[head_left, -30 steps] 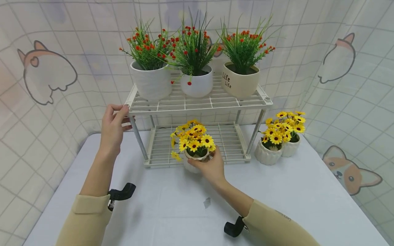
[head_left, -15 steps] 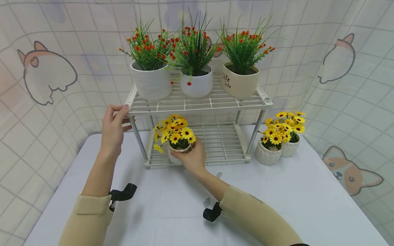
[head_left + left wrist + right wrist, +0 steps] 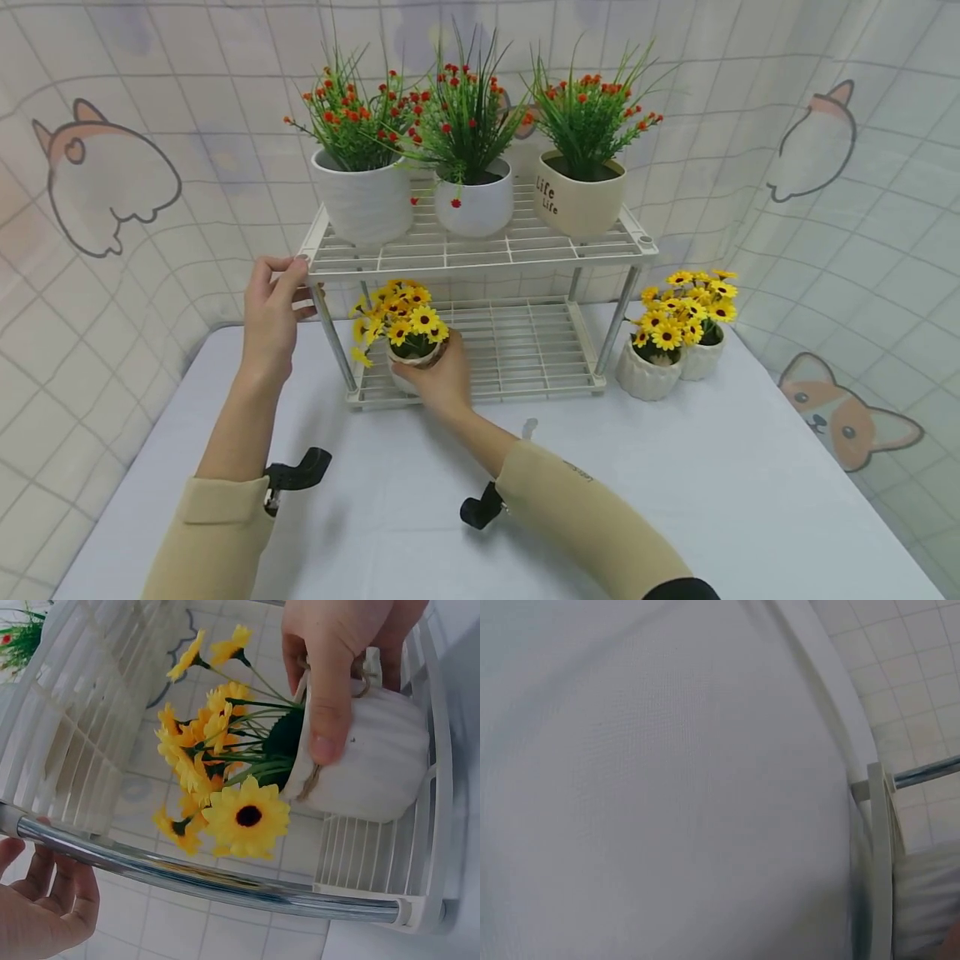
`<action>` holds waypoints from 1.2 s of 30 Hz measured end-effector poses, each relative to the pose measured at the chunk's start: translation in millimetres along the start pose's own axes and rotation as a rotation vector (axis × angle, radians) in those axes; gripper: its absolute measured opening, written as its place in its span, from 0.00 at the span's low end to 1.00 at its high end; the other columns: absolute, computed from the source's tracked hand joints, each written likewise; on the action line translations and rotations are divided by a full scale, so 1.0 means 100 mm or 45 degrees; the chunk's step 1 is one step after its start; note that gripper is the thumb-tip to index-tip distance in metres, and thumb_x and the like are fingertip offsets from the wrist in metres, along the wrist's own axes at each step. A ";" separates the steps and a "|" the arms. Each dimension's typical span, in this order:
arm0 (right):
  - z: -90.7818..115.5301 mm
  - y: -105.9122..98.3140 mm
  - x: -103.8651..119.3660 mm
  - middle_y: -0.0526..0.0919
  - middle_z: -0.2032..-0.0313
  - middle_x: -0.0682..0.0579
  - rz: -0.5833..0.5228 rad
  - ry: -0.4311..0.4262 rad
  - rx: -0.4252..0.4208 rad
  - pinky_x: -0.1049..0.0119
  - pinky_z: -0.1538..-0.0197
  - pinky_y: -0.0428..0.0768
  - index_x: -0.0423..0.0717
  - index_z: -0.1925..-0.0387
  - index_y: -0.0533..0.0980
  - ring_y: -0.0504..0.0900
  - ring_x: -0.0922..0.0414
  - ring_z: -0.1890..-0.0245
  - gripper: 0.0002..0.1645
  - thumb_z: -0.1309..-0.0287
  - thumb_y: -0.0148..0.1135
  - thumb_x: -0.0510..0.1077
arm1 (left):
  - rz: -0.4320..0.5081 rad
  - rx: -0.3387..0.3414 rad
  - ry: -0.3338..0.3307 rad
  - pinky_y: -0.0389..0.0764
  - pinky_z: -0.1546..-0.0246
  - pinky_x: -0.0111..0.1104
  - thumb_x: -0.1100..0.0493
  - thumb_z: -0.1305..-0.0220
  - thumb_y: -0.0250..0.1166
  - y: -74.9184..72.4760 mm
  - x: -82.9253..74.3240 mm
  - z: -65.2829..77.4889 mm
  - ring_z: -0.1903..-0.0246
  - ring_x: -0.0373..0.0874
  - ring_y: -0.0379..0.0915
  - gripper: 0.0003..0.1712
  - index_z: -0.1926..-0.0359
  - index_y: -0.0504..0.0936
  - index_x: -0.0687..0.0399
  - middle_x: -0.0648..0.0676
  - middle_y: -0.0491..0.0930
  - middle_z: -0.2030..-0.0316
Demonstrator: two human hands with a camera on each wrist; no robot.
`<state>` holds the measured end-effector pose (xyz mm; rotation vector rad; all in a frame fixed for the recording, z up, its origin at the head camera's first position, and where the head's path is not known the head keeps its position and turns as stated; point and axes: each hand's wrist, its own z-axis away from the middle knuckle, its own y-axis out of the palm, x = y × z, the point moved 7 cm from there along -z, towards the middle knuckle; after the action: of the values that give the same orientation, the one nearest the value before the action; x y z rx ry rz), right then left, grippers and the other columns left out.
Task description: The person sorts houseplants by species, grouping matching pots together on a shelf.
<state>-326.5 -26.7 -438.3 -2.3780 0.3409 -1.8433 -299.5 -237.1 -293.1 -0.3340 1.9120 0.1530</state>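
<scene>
My right hand [image 3: 444,377] grips a small white pot [image 3: 375,754] of yellow daisy-like flowers [image 3: 401,321] by its rim, thumb in front. The pot is at the left end of the lower tier of a white wire shelf rack [image 3: 517,350]; whether its base touches the wires I cannot tell. My left hand [image 3: 272,321] holds the rack's front left upper corner, thumb on the corner and fingers curled behind the metal post [image 3: 202,874]. In the right wrist view only the pot's ribbed side [image 3: 926,892] and a bit of the hand show.
Three larger pots of red flowers, a white one [image 3: 363,204], another white one [image 3: 476,207] and a cream one [image 3: 581,200], stand on the upper tier. Two more small pots of yellow flowers, one in front [image 3: 651,373], one behind [image 3: 703,357], stand on the white-covered table [image 3: 712,483] right of the rack.
My right hand has carried the yellow flower pot leftward and slightly back, from the rack's front middle to the lower tier's left end. My left hand has stayed at the corner.
</scene>
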 end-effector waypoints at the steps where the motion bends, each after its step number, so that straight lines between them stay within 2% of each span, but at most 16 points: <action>1: 0.01 0.01 -0.01 0.72 0.39 0.40 -0.002 0.012 -0.002 0.52 0.36 0.74 0.36 0.32 0.61 0.74 0.45 0.38 0.53 0.51 0.83 0.46 | 0.003 -0.003 -0.001 0.75 0.54 0.38 0.47 0.21 0.54 0.00 0.00 0.00 0.56 0.45 0.76 0.08 0.54 0.72 0.44 0.51 0.79 0.54; 5: 0.08 0.01 -0.03 0.66 0.37 0.37 -0.035 0.049 -0.002 0.53 0.34 0.72 0.33 0.31 0.59 0.71 0.44 0.36 0.50 0.47 0.78 0.45 | 0.003 0.002 -0.002 0.75 0.54 0.38 0.47 0.21 0.54 0.01 0.00 0.00 0.56 0.45 0.75 0.08 0.53 0.72 0.44 0.51 0.78 0.55; 10: 0.15 -0.03 -0.06 0.67 0.41 0.39 -0.053 0.010 -0.019 0.52 0.33 0.70 0.34 0.34 0.62 0.70 0.44 0.38 0.42 0.45 0.72 0.40 | 0.004 0.011 0.003 0.74 0.54 0.39 0.47 0.20 0.54 0.03 0.00 0.00 0.56 0.45 0.75 0.08 0.53 0.72 0.43 0.51 0.78 0.54; 13: 0.15 -0.03 -0.07 0.69 0.42 0.40 -0.031 -0.004 -0.041 0.50 0.35 0.72 0.35 0.35 0.63 0.71 0.45 0.40 0.41 0.45 0.73 0.42 | 0.014 0.009 -0.005 0.74 0.54 0.39 0.47 0.21 0.54 0.04 0.01 -0.01 0.55 0.45 0.75 0.08 0.52 0.72 0.43 0.51 0.78 0.53; 22: 0.08 0.10 -0.08 0.73 0.45 0.44 0.077 0.061 -0.072 0.54 0.42 0.75 0.38 0.37 0.66 0.74 0.50 0.45 0.42 0.46 0.80 0.47 | 0.014 0.002 -0.023 0.73 0.53 0.38 0.46 0.20 0.53 0.02 0.03 -0.01 0.55 0.46 0.75 0.08 0.51 0.72 0.43 0.50 0.78 0.52; 25: 0.06 0.16 -0.07 0.73 0.45 0.45 0.106 0.089 -0.065 0.57 0.42 0.76 0.40 0.37 0.67 0.74 0.51 0.45 0.42 0.46 0.80 0.49 | 0.010 -0.002 -0.024 0.72 0.53 0.39 0.46 0.20 0.53 0.01 0.03 -0.01 0.55 0.45 0.74 0.08 0.51 0.72 0.42 0.49 0.78 0.52; 29: 0.03 0.20 -0.02 0.72 0.44 0.43 0.136 0.070 -0.072 0.56 0.41 0.76 0.39 0.39 0.66 0.75 0.49 0.44 0.42 0.46 0.80 0.49 | 0.005 0.000 -0.015 0.73 0.53 0.39 0.46 0.20 0.52 0.01 0.03 -0.01 0.55 0.45 0.74 0.09 0.50 0.72 0.43 0.50 0.79 0.53; 32: 0.02 0.22 -0.01 0.70 0.43 0.42 0.135 0.068 -0.049 0.57 0.39 0.76 0.38 0.38 0.65 0.75 0.48 0.42 0.41 0.45 0.80 0.48 | -0.002 -0.003 -0.011 0.73 0.53 0.39 0.46 0.20 0.53 0.01 0.03 0.00 0.55 0.45 0.75 0.09 0.50 0.72 0.43 0.50 0.79 0.54; 36: 0.02 0.21 -0.02 0.69 0.42 0.43 0.065 0.070 0.028 0.56 0.38 0.74 0.39 0.36 0.64 0.72 0.48 0.40 0.42 0.44 0.78 0.48 | -0.003 -0.006 -0.008 0.73 0.53 0.39 0.46 0.20 0.53 0.00 0.03 -0.01 0.55 0.45 0.75 0.09 0.51 0.72 0.43 0.50 0.79 0.54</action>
<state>-327.2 -46.7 -445.7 -2.2859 0.3810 -1.8828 -301.3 -237.3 -296.1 -0.3383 1.9050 0.1572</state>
